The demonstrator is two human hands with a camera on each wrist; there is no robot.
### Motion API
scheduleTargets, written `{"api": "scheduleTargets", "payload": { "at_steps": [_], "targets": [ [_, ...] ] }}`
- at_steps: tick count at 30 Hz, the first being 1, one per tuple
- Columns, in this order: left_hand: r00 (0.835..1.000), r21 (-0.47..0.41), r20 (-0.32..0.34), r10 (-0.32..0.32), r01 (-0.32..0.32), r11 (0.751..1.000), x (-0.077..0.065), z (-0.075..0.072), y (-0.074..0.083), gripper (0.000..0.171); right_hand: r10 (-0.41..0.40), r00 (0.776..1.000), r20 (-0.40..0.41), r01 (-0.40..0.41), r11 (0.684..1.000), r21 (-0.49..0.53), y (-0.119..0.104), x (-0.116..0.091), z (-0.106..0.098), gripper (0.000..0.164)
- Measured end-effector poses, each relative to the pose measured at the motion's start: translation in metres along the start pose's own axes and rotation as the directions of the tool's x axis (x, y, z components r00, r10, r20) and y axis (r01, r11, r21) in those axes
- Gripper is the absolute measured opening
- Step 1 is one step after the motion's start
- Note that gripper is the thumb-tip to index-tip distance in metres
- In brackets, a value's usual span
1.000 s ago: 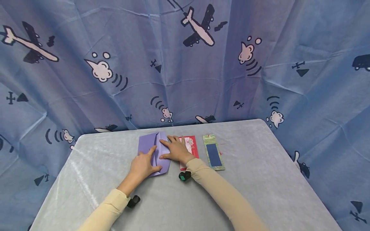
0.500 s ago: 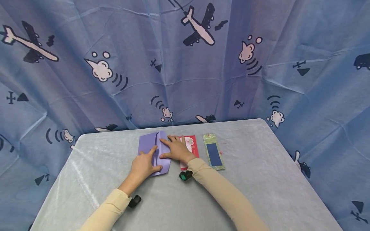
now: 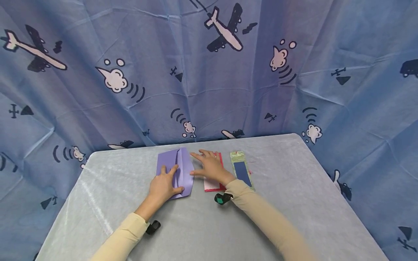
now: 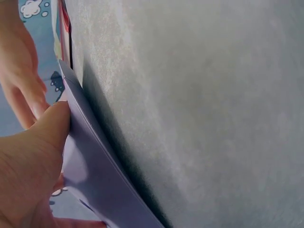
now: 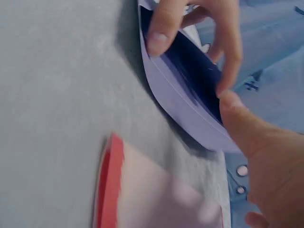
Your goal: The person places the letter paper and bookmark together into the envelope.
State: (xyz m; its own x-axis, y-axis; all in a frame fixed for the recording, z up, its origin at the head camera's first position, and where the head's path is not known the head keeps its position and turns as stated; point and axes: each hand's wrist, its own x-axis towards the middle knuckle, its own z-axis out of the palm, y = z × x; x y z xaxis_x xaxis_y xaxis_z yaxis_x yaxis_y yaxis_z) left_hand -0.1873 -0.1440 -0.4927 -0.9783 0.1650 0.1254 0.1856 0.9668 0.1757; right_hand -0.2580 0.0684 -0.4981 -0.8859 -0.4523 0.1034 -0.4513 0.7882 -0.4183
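A purple envelope lies on the table at left of centre, its flap turned to the right and its mouth gaping. My left hand rests on it with fingers spread; its thumb presses the flap in the right wrist view. The right hand hovers just right of the envelope, thumb and fingers apart and holding nothing. Beneath that hand lies a red-bordered card with a pale face, partly hidden. In the left wrist view the envelope shows edge-on beside my left thumb.
Right of the red card lies a narrow green card with a dark blue panel, partly covered by the right wrist. A grey cloth covers the table. A blue curtain with printed planes hangs behind it.
My right hand has lifted off the envelope's flap and shifted right, over the red-bordered card. The left hand stays on the envelope, its fingers slightly more spread.
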Motion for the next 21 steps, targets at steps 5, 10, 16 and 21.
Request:
{"api": "scheduleTargets", "payload": {
  "at_steps": [5, 10, 16, 21],
  "targets": [
    [1.000, -0.012, 0.002, -0.006, 0.006, 1.000, 0.000, 0.001, 0.001, 0.089, 0.077, 0.997, -0.026, -0.077, 0.996, 0.036, 0.017, -0.017, -0.015, 0.080],
    [1.000, -0.015, 0.001, -0.007, 0.007, 1.000, 0.000, 0.001, 0.001, 0.089, 0.131, 0.990, -0.057, -0.127, 0.989, 0.073, 0.033, -0.031, -0.023, 0.079],
    [1.000, -0.013, 0.003, -0.005, 0.005, 1.000, -0.001, 0.001, 0.001, 0.089, 0.152, 0.983, -0.105, -0.134, 0.978, 0.161, 0.047, -0.041, -0.026, 0.076],
    [1.000, -0.012, -0.009, 0.001, -0.001, 1.000, -0.001, 0.001, 0.000, 0.090, 0.160, 0.980, -0.114, -0.124, 0.954, 0.274, 0.052, -0.044, -0.026, 0.072]
  ]
}}
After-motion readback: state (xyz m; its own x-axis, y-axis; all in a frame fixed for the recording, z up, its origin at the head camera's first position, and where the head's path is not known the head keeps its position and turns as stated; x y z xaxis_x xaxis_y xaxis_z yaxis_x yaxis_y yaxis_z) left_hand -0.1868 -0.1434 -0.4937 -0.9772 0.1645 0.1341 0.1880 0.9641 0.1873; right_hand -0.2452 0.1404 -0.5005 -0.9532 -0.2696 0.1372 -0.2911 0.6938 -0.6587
